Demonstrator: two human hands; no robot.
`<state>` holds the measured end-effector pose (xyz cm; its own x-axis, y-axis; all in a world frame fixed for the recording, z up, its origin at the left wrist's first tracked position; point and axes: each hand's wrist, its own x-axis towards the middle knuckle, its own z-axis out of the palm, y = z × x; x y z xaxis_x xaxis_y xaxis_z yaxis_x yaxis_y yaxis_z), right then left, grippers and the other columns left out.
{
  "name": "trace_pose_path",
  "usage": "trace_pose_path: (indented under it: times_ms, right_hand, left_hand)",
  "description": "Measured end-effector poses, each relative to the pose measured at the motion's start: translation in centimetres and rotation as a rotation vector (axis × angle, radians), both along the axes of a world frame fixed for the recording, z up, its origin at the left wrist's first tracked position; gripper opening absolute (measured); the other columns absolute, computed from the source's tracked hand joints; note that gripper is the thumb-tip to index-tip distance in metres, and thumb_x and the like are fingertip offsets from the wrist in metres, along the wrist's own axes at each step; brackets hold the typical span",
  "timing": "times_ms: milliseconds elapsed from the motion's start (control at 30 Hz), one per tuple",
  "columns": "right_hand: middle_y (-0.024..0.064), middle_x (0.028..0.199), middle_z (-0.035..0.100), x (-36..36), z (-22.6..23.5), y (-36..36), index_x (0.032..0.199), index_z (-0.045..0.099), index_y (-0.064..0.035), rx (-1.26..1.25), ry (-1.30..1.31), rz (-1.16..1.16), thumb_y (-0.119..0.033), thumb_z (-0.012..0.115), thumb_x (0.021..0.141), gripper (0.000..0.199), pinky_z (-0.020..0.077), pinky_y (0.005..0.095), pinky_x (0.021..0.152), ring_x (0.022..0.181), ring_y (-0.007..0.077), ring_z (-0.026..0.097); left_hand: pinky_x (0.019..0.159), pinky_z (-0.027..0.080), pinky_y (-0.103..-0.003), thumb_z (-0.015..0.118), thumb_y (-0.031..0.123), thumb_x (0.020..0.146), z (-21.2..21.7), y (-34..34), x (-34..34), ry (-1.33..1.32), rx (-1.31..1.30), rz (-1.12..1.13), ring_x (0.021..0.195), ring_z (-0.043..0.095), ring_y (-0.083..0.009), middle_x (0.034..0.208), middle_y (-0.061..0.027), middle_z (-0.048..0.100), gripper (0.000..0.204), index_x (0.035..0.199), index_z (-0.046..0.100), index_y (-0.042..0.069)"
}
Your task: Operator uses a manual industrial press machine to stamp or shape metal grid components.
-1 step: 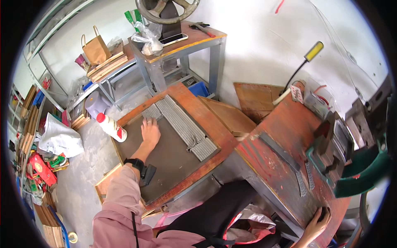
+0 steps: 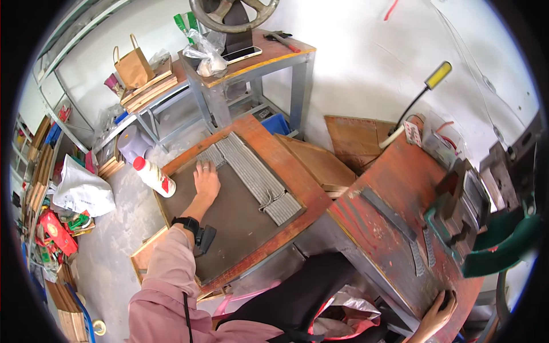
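Note:
A row of grey metal strips [image 2: 251, 174] lies side by side along the far right of a dark wood-edged board [image 2: 229, 240], with a wire or cord near its close end. A shorter bundle of strips [image 2: 213, 154] lies at the far left corner. My left hand [image 2: 207, 182] rests palm down, fingers stretched out, its tips at the near end of that shorter bundle. My right hand [image 2: 437, 314] lies at the near edge of the right-hand workbench [image 2: 400, 183], fingers curled round something dark that I cannot make out.
A white bottle with a red cap [image 2: 154, 176] stands on the board's left edge. On the right workbench lie a long flat metal bar [image 2: 389, 212] and two toothed strips [image 2: 416, 257], beside a green machine [image 2: 486, 251]. Wooden panels [image 2: 317, 160] lean behind.
The view has shifted very slightly. Both hands and the strips stay where they were.

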<state>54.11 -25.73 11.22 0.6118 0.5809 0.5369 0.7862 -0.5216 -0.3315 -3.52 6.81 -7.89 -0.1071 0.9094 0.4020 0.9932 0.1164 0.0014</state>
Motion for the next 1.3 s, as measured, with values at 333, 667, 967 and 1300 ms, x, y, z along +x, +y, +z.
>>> trace_pose_path:
  times_ms: [333,667,967,1300]
  right_hand:
    - [0.0179,0.086,0.065,-2.7,1.8,1.9,0.090,0.066,0.0034,0.031,-0.155,-0.027,-0.023,0.067,0.084,0.027,0.0506,0.0379,0.071,0.076,0.0322,0.062]
    - [0.0182,0.088,0.065,-2.0,1.2,1.2,0.092,0.067,0.0024,0.077,-0.161,0.019,-0.024,0.064,0.086,0.027,0.0495,0.0394,0.073,0.080,0.0336,0.062]
    - [0.0207,0.103,0.059,-0.7,0.0,0.5,0.100,0.061,0.0053,0.054,0.030,-0.051,-0.015,0.059,0.086,0.025,0.0442,0.0413,0.085,0.097,0.0379,0.056]
    - [0.0176,0.104,0.060,-1.2,0.3,0.9,0.097,0.061,0.0016,0.124,0.034,-0.056,-0.014,0.062,0.083,0.021,0.0465,0.0393,0.083,0.095,0.0356,0.058]
  left_hand:
    - [0.100,0.031,-0.048,0.061,0.013,0.077,-0.1,2.2,-1.1,0.058,-0.071,-0.030,0.128,0.032,-0.0356,0.133,-0.0154,0.043,0.039,0.115,0.058,0.003]
    - [0.094,0.032,-0.046,0.074,0.020,0.068,1.8,3.0,-1.2,-0.066,-0.219,0.011,0.117,0.039,-0.0345,0.118,-0.0149,0.052,0.048,0.109,0.057,0.003]
    - [0.095,0.033,-0.045,0.075,0.027,0.067,2.5,3.6,-1.3,-0.065,-0.375,0.080,0.118,0.040,-0.0305,0.118,-0.0102,0.058,0.054,0.114,0.056,0.007]
    - [0.091,0.038,-0.051,0.066,0.012,0.076,-1.6,-2.6,0.1,-0.170,-0.317,-0.230,0.108,0.045,-0.0429,0.113,-0.0253,0.047,0.049,0.116,0.042,-0.004]
